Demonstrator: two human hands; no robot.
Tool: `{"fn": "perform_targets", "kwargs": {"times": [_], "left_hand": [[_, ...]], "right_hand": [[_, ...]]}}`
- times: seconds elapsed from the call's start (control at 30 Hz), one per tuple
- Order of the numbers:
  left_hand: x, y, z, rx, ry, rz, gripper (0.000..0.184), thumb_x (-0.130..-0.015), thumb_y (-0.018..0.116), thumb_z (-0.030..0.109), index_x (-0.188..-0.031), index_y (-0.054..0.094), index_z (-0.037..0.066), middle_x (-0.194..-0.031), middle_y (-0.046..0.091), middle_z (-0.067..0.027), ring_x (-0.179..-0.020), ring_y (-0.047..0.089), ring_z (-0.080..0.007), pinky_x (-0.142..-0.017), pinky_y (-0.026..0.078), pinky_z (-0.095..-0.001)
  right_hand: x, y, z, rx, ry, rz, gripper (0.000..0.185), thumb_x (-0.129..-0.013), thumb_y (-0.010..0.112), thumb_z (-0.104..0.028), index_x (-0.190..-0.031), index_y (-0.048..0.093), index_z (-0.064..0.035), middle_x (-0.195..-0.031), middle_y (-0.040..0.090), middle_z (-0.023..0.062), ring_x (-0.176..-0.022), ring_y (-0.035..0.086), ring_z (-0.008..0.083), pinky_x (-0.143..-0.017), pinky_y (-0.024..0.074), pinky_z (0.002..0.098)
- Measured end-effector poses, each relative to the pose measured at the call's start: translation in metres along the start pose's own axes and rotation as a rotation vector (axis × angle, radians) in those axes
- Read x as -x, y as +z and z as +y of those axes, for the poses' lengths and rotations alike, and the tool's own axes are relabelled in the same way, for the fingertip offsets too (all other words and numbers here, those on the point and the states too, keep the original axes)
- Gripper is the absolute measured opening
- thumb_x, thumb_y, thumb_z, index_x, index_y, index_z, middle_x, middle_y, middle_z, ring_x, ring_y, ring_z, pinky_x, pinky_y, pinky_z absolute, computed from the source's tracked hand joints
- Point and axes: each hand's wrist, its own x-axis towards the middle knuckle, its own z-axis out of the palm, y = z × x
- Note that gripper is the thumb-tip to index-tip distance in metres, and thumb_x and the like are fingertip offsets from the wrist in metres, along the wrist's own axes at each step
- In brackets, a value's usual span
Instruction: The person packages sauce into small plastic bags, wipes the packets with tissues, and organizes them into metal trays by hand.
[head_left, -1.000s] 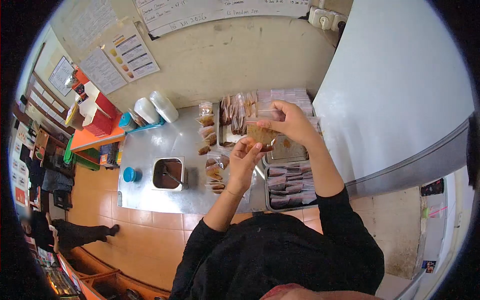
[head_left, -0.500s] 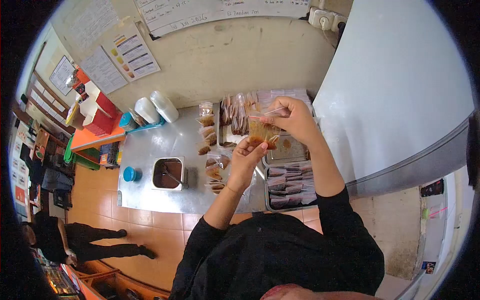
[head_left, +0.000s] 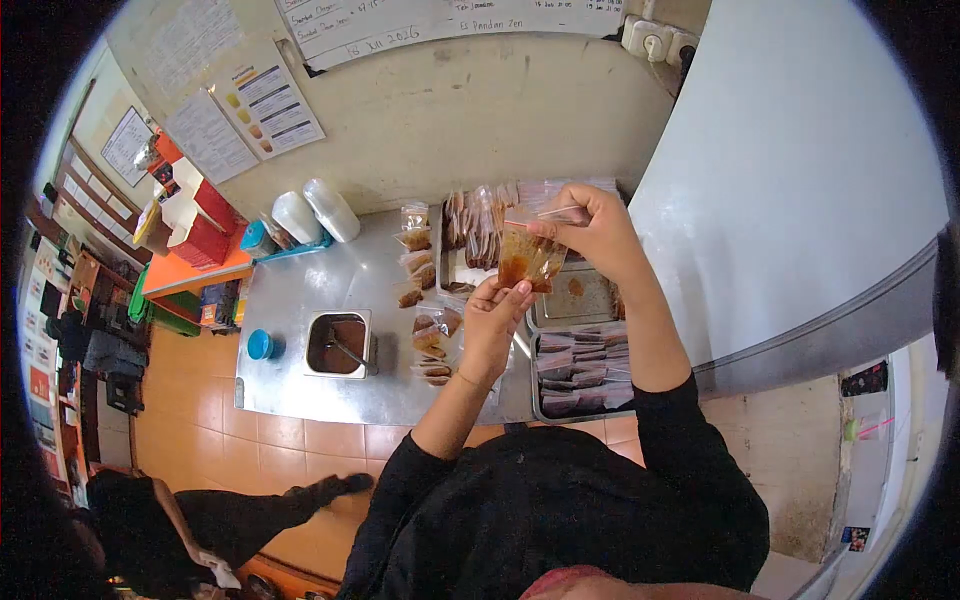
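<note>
A small clear zip bag (head_left: 530,262) with brown sauce in its lower part hangs between my hands above the metal table. My left hand (head_left: 497,315) pinches its bottom edge, thumb on the near side. At the top, my right hand (head_left: 592,232) grips the bag by its red-lined zip strip, fingers closed. Behind the bag stands a metal tray (head_left: 450,272) with rows of filled bags (head_left: 472,225). Nearer to me, a second tray (head_left: 537,400) holds stacked filled bags (head_left: 583,370). More sauce bags (head_left: 432,332) lie in a column left of my left hand.
Left on the metal table (head_left: 285,385) sits a steel container (head_left: 338,345) of brown sauce with a utensil in it, beside a blue lid (head_left: 260,345). Stacked plastic cups (head_left: 330,210) stand at the back. A person in black (head_left: 215,530) is on the floor at lower left.
Both hands keep hold of the bag, which is tilted slightly differently, its sauce spread higher on the left. The person at lower left has stepped closer.
</note>
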Motion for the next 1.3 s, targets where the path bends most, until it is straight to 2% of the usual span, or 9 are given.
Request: {"fn": "perform_targets", "kwargs": {"times": [0.23,0.5,0.73,0.83,1.07,1.13,1.17,1.23,1.3], "left_hand": [[0.004,0.004,0.004,0.009,0.039,-0.008,0.022,-0.089,0.066,0.003,-0.110,0.061,0.004,-0.108,0.067,-0.0085,-0.098,0.066,-0.0167,-0.088,0.054,-0.0300],[0.004,0.000,0.004,0.034,0.068,-0.081,0.026,-0.091,0.062,0.002,-0.116,0.056,0.004,-0.110,0.065,-0.0095,-0.099,0.066,-0.0223,-0.088,0.056,-0.0346],[0.003,-0.007,0.008,0.070,0.111,-0.050,0.023,-0.090,0.062,-0.001,-0.111,0.058,0.006,-0.107,0.067,-0.0088,-0.098,0.067,-0.0222,-0.086,0.057,-0.0358],[0.005,-0.011,0.014,0.093,0.136,-0.038,0.024,-0.088,0.064,-0.002,-0.110,0.058,0.005,-0.108,0.067,-0.0086,-0.099,0.066,-0.0216,-0.086,0.057,-0.0365],[0.018,-0.024,0.035,0.056,0.190,0.032,0.024,-0.088,0.063,-0.002,-0.110,0.058,0.006,-0.109,0.066,-0.0079,-0.100,0.065,-0.0208,-0.088,0.056,-0.0372],[0.019,-0.038,0.034,0.030,0.218,0.054,0.025,-0.090,0.060,-0.002,-0.114,0.056,0.005,-0.111,0.065,-0.0088,-0.102,0.065,-0.0214,-0.089,0.056,-0.0362],[0.022,-0.044,0.033,0.002,0.222,0.068,0.027,-0.092,0.057,-0.001,-0.118,0.054,0.004,-0.112,0.063,-0.0097,-0.103,0.064,-0.0219,-0.089,0.056,-0.0353],[0.026,-0.049,0.035,-0.003,0.213,0.107,0.025,-0.090,0.060,-0.002,-0.114,0.056,0.004,-0.111,0.065,-0.0090,-0.102,0.065,-0.0213,-0.089,0.056,-0.0357],[0.031,-0.057,0.033,-0.009,0.197,0.138,0.023,-0.089,0.063,-0.002,-0.111,0.058,0.004,-0.109,0.066,-0.0082,-0.101,0.065,-0.0207,-0.090,0.055,-0.0361]], "right_hand": [[0.002,-0.008,-0.017,-0.009,0.057,-0.041,0.054,-0.079,0.081,-0.024,-0.065,0.030,-0.0132,-0.065,0.027,-0.0089,-0.063,0.028,0.0040,-0.053,0.0241,0.0222],[-0.003,-0.017,-0.004,-0.204,0.174,-0.163,0.031,-0.083,0.077,-0.030,-0.091,0.059,-0.0050,-0.085,0.062,-0.0009,-0.081,0.058,0.0052,-0.075,0.0477,0.0217],[-0.006,-0.026,0.010,-0.121,0.171,-0.068,0.026,-0.086,0.075,-0.025,-0.095,0.062,-0.0049,-0.089,0.066,0.0011,-0.083,0.061,0.0075,-0.076,0.0497,0.0235],[0.001,-0.023,0.046,-0.163,0.126,0.032,0.040,-0.080,0.079,-0.033,-0.077,0.051,-0.0055,-0.072,0.051,-0.0039,-0.068,0.046,0.0052,-0.060,0.0402,0.0227],[0.064,0.005,0.196,0.431,0.267,-0.065,0.035,-0.081,0.077,-0.032,-0.087,0.061,-0.0016,-0.076,0.065,0.0052,-0.076,0.062,0.0165,-0.071,0.0493,0.0346],[0.066,0.015,0.187,0.672,0.343,-0.442,0.040,-0.082,0.075,-0.037,-0.096,0.065,-0.0004,-0.085,0.068,0.0086,-0.081,0.065,0.0231,-0.075,0.0500,0.0360],[0.062,0.021,0.184,0.667,0.335,-0.454,0.040,-0.082,0.075,-0.037,-0.096,0.065,-0.0004,-0.085,0.068,0.0086,-0.081,0.065,0.0231,-0.075,0.0500,0.0360],[0.046,0.038,0.106,-0.083,0.244,-0.166,0.043,-0.082,0.073,-0.039,-0.102,0.066,-0.0021,-0.095,0.066,0.0108,-0.090,0.063,0.0272,-0.084,0.0481,0.0365],[0.031,0.044,0.033,-0.149,0.048,-0.159,0.038,-0.082,0.074,-0.034,-0.103,0.067,-0.0033,-0.100,0.061,0.0111,-0.096,0.059,0.0281,-0.090,0.0447,0.0363]]}}
